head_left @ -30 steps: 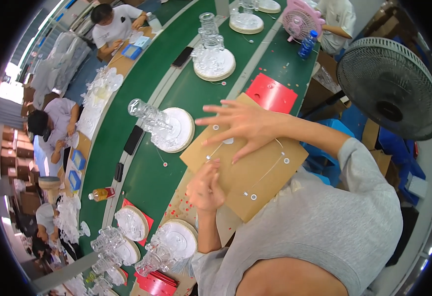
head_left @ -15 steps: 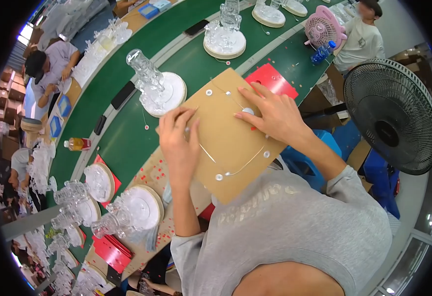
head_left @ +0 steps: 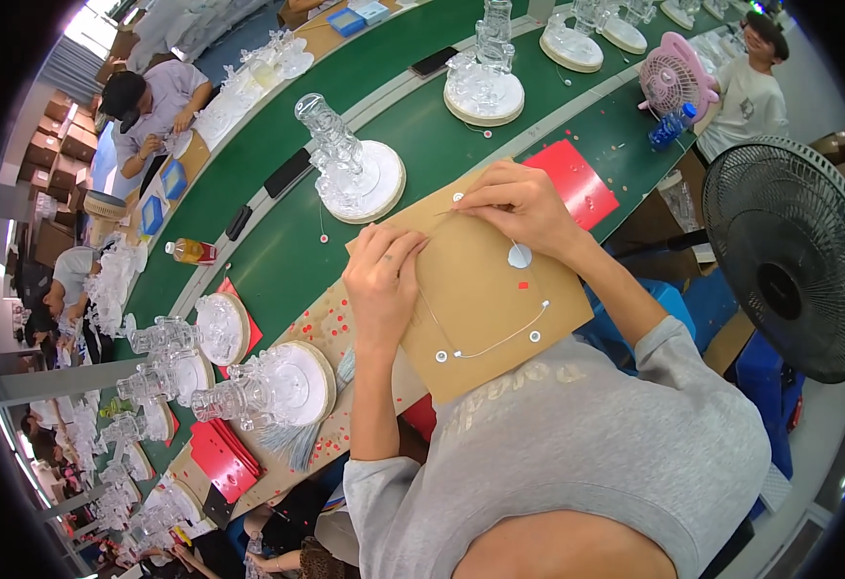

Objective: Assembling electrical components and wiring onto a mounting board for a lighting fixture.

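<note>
While brown board (head_left: 485, 280) lies under left hand (head_left: 381, 275) and right hand (head_left: 526, 207), against gray shirt (head_left: 586, 434), both pinch thin cord (head_left: 490, 350) | left-to-right pinch line slants away from body, left nearer | green surface (head_left: 292, 270) beyond | clear tube (head_left: 331, 140) ahead-left

Light grey T-shirt (head_left: 577, 444), loose elbow-length sleeves (head_left: 707, 386), rounded neckband (head_left: 562, 504), pale lettering (head_left: 509, 393) across the chest.

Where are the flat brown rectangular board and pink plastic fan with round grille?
Flat brown rectangular board (head_left: 480, 282), head view: bare middle.
Pink plastic fan (head_left: 669, 83), head view: round grille.
</note>
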